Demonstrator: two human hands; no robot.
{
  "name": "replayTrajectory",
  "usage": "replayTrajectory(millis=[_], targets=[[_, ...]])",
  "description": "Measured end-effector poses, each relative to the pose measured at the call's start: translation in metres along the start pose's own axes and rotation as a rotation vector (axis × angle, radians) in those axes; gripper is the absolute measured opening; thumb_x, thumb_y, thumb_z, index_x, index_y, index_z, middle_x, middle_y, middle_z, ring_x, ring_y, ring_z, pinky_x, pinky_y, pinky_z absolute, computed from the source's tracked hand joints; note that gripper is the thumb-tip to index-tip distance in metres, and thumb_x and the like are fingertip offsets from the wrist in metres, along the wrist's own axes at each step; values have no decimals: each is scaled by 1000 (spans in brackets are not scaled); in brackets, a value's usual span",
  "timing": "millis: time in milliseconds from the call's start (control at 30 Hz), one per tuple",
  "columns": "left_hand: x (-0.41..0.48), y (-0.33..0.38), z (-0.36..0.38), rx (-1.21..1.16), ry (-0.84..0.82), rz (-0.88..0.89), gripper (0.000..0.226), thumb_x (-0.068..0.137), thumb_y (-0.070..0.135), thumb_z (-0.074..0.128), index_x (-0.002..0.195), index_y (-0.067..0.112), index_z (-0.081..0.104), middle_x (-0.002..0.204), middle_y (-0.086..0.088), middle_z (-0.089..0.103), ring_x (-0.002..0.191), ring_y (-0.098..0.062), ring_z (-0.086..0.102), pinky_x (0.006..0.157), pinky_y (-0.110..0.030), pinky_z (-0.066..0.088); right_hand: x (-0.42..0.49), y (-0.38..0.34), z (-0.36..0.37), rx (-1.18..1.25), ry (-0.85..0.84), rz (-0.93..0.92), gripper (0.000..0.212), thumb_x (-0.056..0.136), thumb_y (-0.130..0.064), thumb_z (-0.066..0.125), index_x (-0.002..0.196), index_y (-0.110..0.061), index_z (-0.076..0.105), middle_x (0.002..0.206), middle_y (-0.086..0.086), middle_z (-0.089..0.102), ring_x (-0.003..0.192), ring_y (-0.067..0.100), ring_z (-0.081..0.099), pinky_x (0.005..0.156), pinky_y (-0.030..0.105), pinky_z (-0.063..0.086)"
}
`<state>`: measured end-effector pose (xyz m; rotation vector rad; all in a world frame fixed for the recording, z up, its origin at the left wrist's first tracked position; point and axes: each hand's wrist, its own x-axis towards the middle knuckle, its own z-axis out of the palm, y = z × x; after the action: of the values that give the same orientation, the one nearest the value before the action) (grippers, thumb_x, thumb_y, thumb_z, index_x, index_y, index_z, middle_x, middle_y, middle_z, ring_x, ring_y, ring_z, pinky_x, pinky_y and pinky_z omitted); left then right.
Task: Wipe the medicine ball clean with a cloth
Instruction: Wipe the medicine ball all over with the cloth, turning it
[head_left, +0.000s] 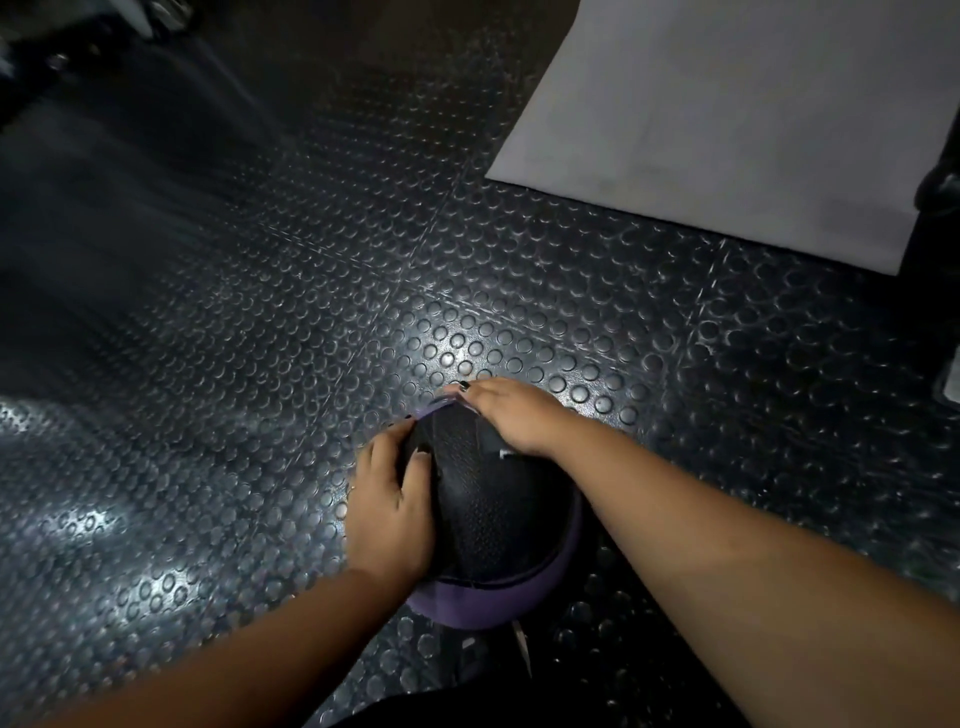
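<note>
A black and purple medicine ball (498, 519) sits on the studded rubber floor (260, 338), close in front of me. My left hand (389, 509) holds the ball's left side, fingers curved round it and thumb on the black panel. My right hand (514, 415) lies flat over the ball's far top. Under its fingertips a thin lilac edge (441, 404) shows; I cannot tell whether this is the cloth or a purple panel of the ball. No other cloth is visible.
A pale grey mat (727, 114) lies on the floor at the back right. Dark equipment stands at the right edge (940, 208) and in the top left corner (78, 31). A small white strip (522, 647) lies just below the ball.
</note>
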<state>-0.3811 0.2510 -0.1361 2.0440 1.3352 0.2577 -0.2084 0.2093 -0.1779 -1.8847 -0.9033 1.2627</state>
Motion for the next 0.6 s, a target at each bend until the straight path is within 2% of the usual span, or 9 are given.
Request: replayTrajectory(millis=[100,167,200,300,367,467,533,600], targets=[[3,0,3,20,-17,48,59,81,58,35,127,29,58,124,6,57,114,-9,52,94,-28,38,7,1,-6,-60,-50,130,39,104,-24,30,136,-11,48,146,9,42,131,28,40,107,34,31],[8,3,5,17,-18,30,60,81,60,35,128,31,58,126,7,59,115,-12,54,95,-32,42,-1,6,-2,-63,66,137,36,101,-21,31,125,-10,56,132,13,53,118,28,49,99,35,40],[9,5,6,13,-16,29,60,81,61,35,128,32,59,126,7,60,116,-13,55,96,-34,43,-9,8,1,-30,152,126,37,100,-25,32,125,-14,57,131,11,55,116,27,49,99,35,39],[10,11,9,44,-31,56,58,82,58,36,128,32,60,126,8,61,117,-16,55,97,-36,44,-60,13,26,-75,422,-14,53,95,-39,24,139,-20,46,146,-3,43,133,20,34,113,34,24],[14,15,10,51,-49,54,59,84,57,36,130,31,60,127,6,62,119,-18,55,100,-39,44,-109,12,49,-104,521,-138,56,92,-41,23,146,-28,34,153,-14,29,139,13,22,117,30,15],[24,20,12,80,-90,35,60,87,53,36,138,28,56,136,3,60,125,-19,53,106,-40,42,-151,32,70,-281,482,-277,58,94,-37,36,150,-32,23,158,-16,15,140,16,23,114,35,19],[25,23,11,128,-119,104,61,89,48,32,141,26,54,143,4,56,131,-18,50,110,-40,39,-150,45,65,-425,450,-334,60,95,-42,37,151,-34,19,158,-17,13,141,17,24,110,39,22],[23,24,11,156,-134,153,62,89,44,30,142,25,54,147,5,53,135,-17,46,112,-38,36,-138,44,55,-458,418,-360,59,96,-44,35,152,-33,17,159,-17,10,145,15,15,113,41,17]])
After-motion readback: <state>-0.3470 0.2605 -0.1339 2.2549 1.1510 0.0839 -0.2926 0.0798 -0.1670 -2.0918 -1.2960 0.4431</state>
